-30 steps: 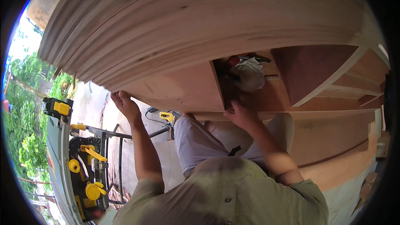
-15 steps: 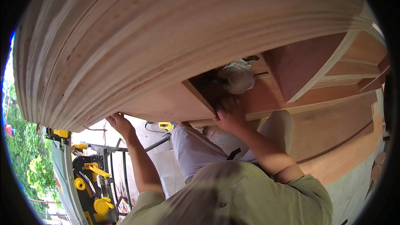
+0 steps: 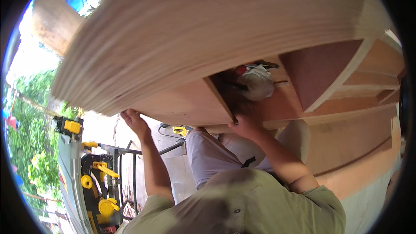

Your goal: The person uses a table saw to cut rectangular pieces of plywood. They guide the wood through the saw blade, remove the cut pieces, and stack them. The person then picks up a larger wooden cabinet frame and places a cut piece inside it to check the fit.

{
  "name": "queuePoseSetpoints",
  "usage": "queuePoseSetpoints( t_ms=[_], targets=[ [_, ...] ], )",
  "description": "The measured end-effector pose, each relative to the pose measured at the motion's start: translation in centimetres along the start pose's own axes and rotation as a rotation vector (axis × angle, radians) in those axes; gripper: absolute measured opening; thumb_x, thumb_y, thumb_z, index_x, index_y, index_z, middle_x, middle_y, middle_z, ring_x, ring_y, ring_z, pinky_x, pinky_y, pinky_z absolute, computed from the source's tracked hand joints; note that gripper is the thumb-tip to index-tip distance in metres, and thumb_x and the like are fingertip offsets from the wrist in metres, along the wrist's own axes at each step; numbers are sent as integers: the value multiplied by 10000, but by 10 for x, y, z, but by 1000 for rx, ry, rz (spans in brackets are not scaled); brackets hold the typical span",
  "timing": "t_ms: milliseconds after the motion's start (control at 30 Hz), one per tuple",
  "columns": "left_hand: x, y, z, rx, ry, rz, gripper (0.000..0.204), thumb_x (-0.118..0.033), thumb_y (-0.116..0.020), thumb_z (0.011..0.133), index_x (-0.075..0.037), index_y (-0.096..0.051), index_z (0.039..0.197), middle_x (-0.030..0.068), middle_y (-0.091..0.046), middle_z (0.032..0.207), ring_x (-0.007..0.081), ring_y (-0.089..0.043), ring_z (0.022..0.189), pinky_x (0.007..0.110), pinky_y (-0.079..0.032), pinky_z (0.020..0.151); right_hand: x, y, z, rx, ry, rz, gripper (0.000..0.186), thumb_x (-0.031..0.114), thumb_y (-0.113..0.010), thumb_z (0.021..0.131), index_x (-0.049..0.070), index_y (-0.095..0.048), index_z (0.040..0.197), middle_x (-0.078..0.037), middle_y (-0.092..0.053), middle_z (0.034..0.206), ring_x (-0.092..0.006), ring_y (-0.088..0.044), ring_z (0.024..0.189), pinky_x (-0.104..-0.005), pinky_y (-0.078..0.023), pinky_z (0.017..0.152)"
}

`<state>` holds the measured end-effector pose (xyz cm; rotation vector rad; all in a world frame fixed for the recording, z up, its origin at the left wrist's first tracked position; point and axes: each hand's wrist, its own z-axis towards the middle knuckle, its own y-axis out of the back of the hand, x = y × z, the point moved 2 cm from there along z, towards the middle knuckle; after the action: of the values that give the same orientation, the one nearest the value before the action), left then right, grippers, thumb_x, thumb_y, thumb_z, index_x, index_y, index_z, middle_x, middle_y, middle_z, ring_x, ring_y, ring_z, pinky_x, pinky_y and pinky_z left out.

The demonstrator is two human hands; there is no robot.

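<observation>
Under a large pale wooden top with a layered, curved-looking edge sits a reddish plywood panel. My left hand is closed at the panel's left end, close below the edge of the top. My right hand is closed on the panel's right edge, with its fingers partly in shadow. Just beyond that edge opens a dark compartment, where a crumpled whitish cloth or bag lies with some small dark items.
Right of the compartment stand a dark red divider and pale framing strips. At the left, a black-and-yellow power saw rests on a metal stand. A yellow corded tool lies beyond my knees. Plywood extends at lower right.
The view has shifted, so the top's left end now shows with the outdoors behind it. Both hands appear slightly further right in the picture, still at the panel's two ends.
</observation>
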<state>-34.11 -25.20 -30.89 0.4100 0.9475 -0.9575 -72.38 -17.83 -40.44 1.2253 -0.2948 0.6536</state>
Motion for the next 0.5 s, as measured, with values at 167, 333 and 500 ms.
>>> queuePoseSetpoints(
  t_ms=[167, 333, 500],
  targets=[
    [1, 0, 0, 3, -12, -75, 372, -181, -462, 1043, 13, -410, 1357, 56, -589, 1154, 106, -551, 995, 247, -459, 850, -3, -4, 15, 289, -156, 319, 458, 341, -734, 811, 6, -660, 1113, -195, -701, 1012, -360, -673, 950, -429, -527, 843],
    [2, -5, -1, 11, -76, -47, 362, -167, -457, 1037, 17, -426, 1347, 119, -539, 1273, 193, -505, 1182, 338, -393, 1031, 19, 23, 37, 223, -120, 837, 534, 324, -775, 793, -2, -623, 1188, -124, -690, 1067, -232, -647, 1005, -366, -496, 900],
    [-18, -15, -6, 24, -74, -84, 380, -117, -457, 1029, 2, -375, 1380, 119, -536, 1289, 183, -539, 1159, 317, -422, 1009, 48, 66, 70, 71, 154, 1104, 658, 364, -811, 786, -5, -554, 1267, -71, -620, 1169, -187, -567, 1092, -348, -445, 969]
  ],
)
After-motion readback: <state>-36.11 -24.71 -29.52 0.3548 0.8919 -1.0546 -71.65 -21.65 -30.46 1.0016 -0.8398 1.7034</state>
